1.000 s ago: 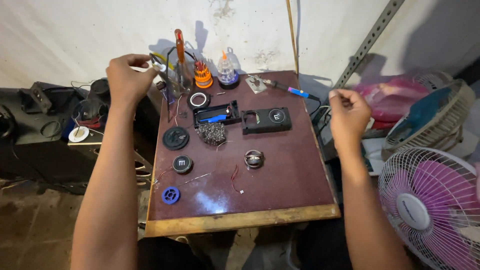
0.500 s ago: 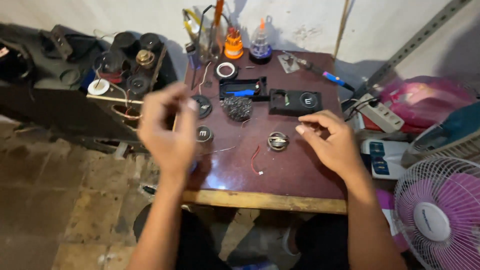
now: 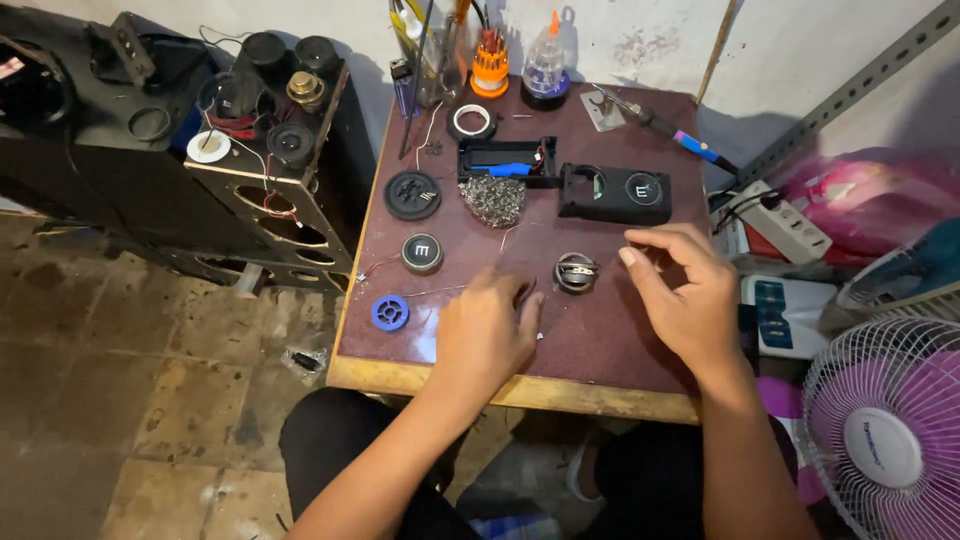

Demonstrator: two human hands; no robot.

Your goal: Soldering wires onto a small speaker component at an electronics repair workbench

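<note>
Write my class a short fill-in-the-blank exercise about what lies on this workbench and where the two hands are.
1. The small spool near the table's left edge is coloured ____.
2. The round metal part lies between the left hand and the ____ hand.
3. The fan at lower right has ____ blades.

Missing words: blue; right; pink

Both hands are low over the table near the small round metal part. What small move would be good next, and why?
Probably the right hand should pinch the round metal part: it lies free on the table just beside that hand's fingertips, while the left hand rests by thin wires.
</note>
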